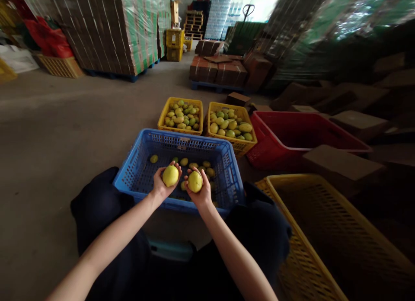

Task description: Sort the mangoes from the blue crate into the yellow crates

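Note:
A yellow lemon rests in my left hand, its fingers curled round the fruit from below. My right hand grips another yellow lemon beside it, a short gap apart. Both hands are over the blue crate, which stands between my knees. On its floor lie several more lemons, mostly grouped at the right, with one greenish lemon alone at the left. My hands and the held fruit hide part of the crate's contents.
Behind the blue crate stand two yellow crates of lemons, a left one and a right one. A red bin and a yellow crate are at my right, near cardboard boxes. Wrapped pallet stacks rise farther back.

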Demonstrator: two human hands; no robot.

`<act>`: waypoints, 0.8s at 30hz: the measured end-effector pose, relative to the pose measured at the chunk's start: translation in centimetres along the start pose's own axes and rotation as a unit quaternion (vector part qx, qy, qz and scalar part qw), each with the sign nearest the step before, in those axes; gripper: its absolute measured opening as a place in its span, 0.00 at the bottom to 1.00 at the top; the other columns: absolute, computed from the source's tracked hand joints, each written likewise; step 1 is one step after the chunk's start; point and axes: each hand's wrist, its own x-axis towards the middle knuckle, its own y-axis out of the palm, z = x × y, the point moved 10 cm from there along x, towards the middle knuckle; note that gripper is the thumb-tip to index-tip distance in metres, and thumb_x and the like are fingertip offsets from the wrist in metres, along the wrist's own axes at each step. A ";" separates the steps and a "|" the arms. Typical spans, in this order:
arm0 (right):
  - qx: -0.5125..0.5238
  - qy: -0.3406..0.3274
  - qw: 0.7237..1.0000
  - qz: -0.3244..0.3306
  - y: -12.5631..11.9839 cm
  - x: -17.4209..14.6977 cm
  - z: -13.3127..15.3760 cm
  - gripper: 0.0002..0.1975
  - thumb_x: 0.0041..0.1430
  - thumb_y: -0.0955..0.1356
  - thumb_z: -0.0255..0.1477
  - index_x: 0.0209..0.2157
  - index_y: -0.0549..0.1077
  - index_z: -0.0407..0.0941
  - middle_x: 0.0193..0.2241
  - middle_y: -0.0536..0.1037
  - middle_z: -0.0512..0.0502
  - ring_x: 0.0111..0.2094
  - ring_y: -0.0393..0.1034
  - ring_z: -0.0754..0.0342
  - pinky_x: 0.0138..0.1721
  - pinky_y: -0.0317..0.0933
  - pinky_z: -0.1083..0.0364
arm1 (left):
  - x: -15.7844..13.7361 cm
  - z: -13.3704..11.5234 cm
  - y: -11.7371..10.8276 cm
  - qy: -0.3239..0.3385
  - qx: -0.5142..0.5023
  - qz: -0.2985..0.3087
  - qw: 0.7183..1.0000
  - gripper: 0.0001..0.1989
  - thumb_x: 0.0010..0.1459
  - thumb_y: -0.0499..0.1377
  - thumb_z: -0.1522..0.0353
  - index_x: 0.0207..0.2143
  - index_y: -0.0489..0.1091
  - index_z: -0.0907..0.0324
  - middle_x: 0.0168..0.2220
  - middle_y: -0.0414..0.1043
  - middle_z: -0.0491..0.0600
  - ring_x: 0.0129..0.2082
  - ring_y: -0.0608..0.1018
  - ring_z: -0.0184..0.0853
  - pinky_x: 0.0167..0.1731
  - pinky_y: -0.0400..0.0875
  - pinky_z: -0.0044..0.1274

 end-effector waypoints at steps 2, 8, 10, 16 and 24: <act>-0.005 0.002 1.000 -0.008 -0.1 0.0 -0.1 0.09 0.55 0.68 0.37 0.34 0.73 0.47 0.29 0.79 0.52 0.26 0.73 0.57 0.24 0.67 0.59 | -0.1 -0.1 0.0 0.002 -0.002 -0.004 1.000 0.21 0.51 0.52 0.73 0.47 0.72 0.64 0.32 0.77 0.54 0.34 0.80 0.38 0.36 0.76 0.28; -0.012 0.010 1.000 -0.020 -0.7 -0.1 -0.4 0.08 0.53 0.69 0.36 0.33 0.74 0.46 0.29 0.80 0.52 0.25 0.74 0.55 0.23 0.68 0.58 | -0.6 0.0 0.4 -0.006 0.014 0.003 1.000 0.15 0.52 0.52 0.73 0.40 0.74 0.65 0.30 0.77 0.53 0.31 0.80 0.37 0.34 0.76 0.27; -0.015 0.008 1.000 -0.007 -0.6 0.0 -0.5 0.08 0.53 0.69 0.35 0.32 0.74 0.46 0.29 0.80 0.52 0.24 0.74 0.56 0.22 0.68 0.58 | -0.7 0.0 0.7 -0.009 0.021 0.010 1.000 0.14 0.52 0.52 0.73 0.38 0.74 0.65 0.30 0.77 0.53 0.31 0.80 0.36 0.34 0.75 0.26; -0.016 0.006 1.000 0.009 -0.4 0.1 -0.5 0.07 0.52 0.69 0.34 0.30 0.74 0.44 0.27 0.80 0.51 0.23 0.73 0.56 0.22 0.68 0.58 | -1.0 0.4 1.0 -0.031 0.038 0.013 0.999 0.11 0.52 0.53 0.73 0.33 0.74 0.65 0.27 0.77 0.53 0.30 0.79 0.36 0.33 0.75 0.26; 0.001 0.010 1.000 0.019 -0.8 0.5 -0.4 0.11 0.53 0.68 0.34 0.37 0.75 0.44 0.32 0.80 0.46 0.32 0.76 0.52 0.33 0.71 0.53 | 0.5 0.0 -0.7 -0.003 -0.019 -0.025 0.999 0.17 0.50 0.52 0.73 0.42 0.73 0.66 0.31 0.77 0.55 0.35 0.80 0.39 0.36 0.76 0.29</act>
